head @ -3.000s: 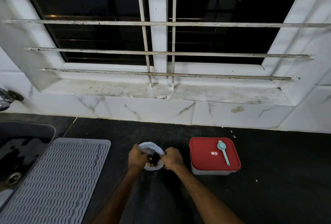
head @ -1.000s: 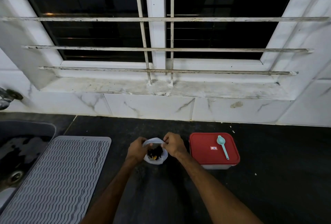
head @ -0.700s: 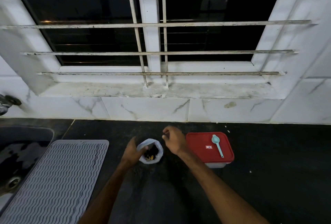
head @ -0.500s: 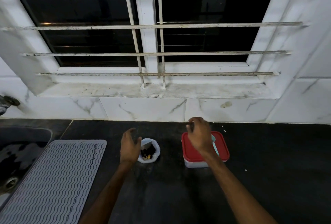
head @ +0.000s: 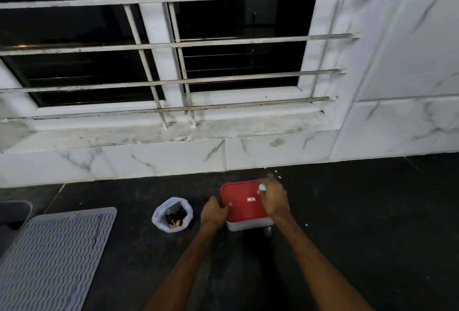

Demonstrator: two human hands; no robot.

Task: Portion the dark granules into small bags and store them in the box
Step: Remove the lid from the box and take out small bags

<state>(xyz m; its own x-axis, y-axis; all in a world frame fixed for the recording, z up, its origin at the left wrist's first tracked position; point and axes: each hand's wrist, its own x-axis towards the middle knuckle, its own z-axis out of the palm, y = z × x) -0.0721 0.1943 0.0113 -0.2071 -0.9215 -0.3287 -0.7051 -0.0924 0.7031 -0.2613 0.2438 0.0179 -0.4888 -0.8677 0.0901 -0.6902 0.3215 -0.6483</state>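
1. At the far left, a grey ribbed mat (head: 49,261) lies on the black counter (head: 360,223), below a barred window (head: 159,44).
2. Right of the mat and well apart from it, a small bag (head: 159,213) stands open-mouthed on the counter. It holds dark granules (head: 176,215) and a few yellowish bits.
3. Just right of the bag, the left hand (head: 214,212) rests against the left edge of the box (head: 248,225). One fingertip lies on the red lid (head: 244,208); I cannot tell whether the other fingers grip the side.
4. The box sits on the counter near the wall tiles, its lid on.
5. The right hand (head: 274,202) lies over the lid's right part, fingers curled round a pale blue spoon (head: 262,187). The spoon's bowl pokes out beside them, though this area is blurred.
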